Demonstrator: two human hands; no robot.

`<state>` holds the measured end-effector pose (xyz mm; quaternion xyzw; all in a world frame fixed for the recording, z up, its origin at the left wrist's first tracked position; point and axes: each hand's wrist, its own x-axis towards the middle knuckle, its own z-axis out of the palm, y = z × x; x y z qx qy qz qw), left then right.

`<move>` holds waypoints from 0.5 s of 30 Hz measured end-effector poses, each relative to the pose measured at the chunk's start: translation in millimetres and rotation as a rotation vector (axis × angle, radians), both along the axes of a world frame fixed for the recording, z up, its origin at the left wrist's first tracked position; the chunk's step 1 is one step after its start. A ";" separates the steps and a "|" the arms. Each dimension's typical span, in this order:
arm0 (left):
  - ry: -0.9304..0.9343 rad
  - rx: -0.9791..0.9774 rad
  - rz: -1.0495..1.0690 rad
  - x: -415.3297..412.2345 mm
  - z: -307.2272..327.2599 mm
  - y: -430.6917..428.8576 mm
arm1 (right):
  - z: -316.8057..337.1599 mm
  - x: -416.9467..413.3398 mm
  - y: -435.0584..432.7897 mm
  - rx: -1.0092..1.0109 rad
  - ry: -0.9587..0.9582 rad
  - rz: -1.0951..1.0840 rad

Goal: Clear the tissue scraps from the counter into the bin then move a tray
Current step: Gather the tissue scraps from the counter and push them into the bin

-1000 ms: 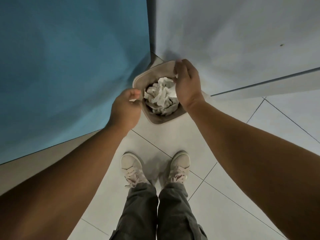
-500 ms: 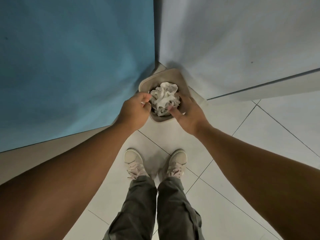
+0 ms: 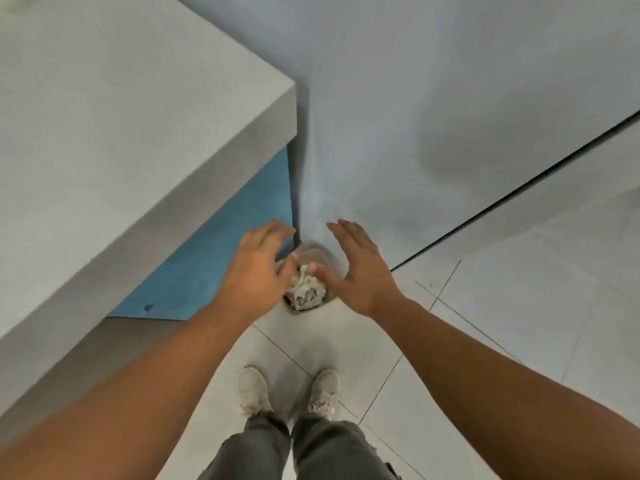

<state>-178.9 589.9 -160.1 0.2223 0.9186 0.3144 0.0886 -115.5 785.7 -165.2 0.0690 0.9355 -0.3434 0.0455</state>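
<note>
A small beige bin (image 3: 320,252) stands on the floor in the corner between the blue cabinet side and the pale wall. Crumpled white tissue scraps (image 3: 304,289) fill it to the top. My left hand (image 3: 258,275) hovers above the bin's left side, fingers spread and holding nothing. My right hand (image 3: 356,268) hovers above its right side, also flat and empty. Both hands hide part of the bin's rim. No tray is in view.
The grey counter top (image 3: 114,133) fills the upper left, with its blue side panel (image 3: 214,258) below. A pale wall (image 3: 433,98) stands behind the bin. My two feet in light shoes (image 3: 254,391) stand on the white tiled floor (image 3: 519,306).
Both hands let go of the tissue and bin and lifted up, fingers opening. My head rose, so the bin looks smaller and the counter top came into view.
</note>
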 end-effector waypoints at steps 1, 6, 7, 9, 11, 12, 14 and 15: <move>0.027 0.024 0.004 -0.5 25.9 -1.2 | 22.7 -2.3 0.0 -0.018 0.034 0.003; 0.197 0.085 0.041 -5.5 128.8 -21.8 | 114.9 -24.3 -11.7 -0.038 0.246 0.056; 0.233 0.085 0.052 -7.3 143.6 -28.6 | 129.4 -30.9 -16.1 -0.035 0.279 0.080; 0.302 0.075 0.083 -12.5 169.5 -43.3 | 156.6 -43.8 -26.2 -0.030 0.318 0.119; 0.357 0.055 0.138 -16.9 189.0 -60.0 | 178.3 -56.2 -37.8 -0.039 0.338 0.171; 0.381 0.048 0.170 -18.9 196.4 -68.8 | 187.0 -62.3 -44.1 -0.046 0.346 0.202; 0.426 0.028 0.224 -23.6 207.8 -85.4 | 200.6 -74.3 -58.0 -0.039 0.359 0.256; 0.433 0.015 0.244 -26.1 211.9 -93.9 | 205.6 -79.8 -65.9 -0.032 0.359 0.275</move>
